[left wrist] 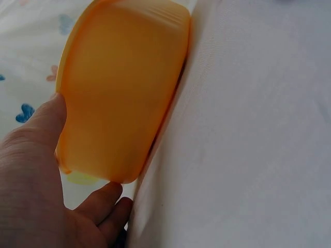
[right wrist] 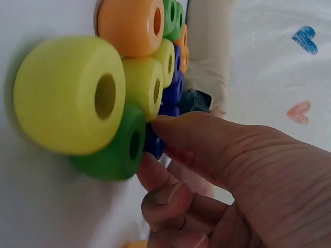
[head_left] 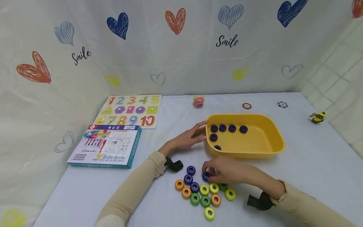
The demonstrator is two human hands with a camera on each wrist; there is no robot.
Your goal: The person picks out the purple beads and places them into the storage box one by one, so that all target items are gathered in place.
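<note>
In the head view, my left hand (head_left: 185, 139) touches the left end of a yellow plastic tray (head_left: 266, 148), its fingers fairly straight. The left wrist view shows the thumb against the rim of the tray (left wrist: 124, 93) and fingertips at its corner. My right hand (head_left: 231, 170) pinches a dark blue ring bead (head_left: 206, 176) between thumb and fingers, among loose beads in front of the tray. From the right wrist, that hand (right wrist: 232, 160) mostly hides the blue bead, with a green bead (right wrist: 116, 150) and yellow bead (right wrist: 67, 95) close beside it. Several blue beads (head_left: 232, 128) lie inside the tray.
Loose orange (head_left: 186, 192), green (head_left: 194, 199), yellow (head_left: 209, 213) and blue beads (head_left: 191, 170) lie on the white cloth. At left, a boxed bead set (head_left: 105, 148) overlaps a number board (head_left: 136, 110). A pink figurine (head_left: 198, 101), two chips (head_left: 246, 106) and a bee toy (head_left: 317, 117) stand farther back.
</note>
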